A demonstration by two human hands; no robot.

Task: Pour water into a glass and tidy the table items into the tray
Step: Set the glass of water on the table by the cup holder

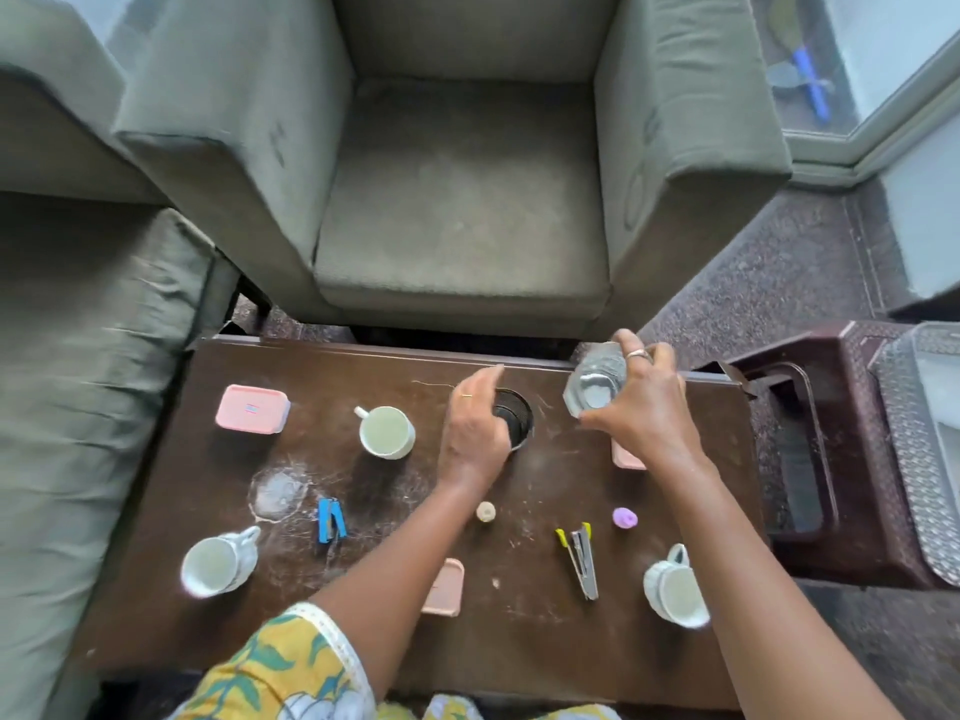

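While the right hand (pixel 644 413) grips the glass (pixel 592 389) from its right side, mouth upward, the dark ribbed vessel (pixel 517 415) stands just left of it. The left hand (pixel 475 433) curves against that vessel; its hold cannot be confirmed.

1 armchair (pixel 462 210) — 1 sofa (pixel 78 407) alongside

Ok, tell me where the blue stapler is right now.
In the head view, the blue stapler lies on the left half of the table, just right of a whitish stain and up-right of the near-left white cup.
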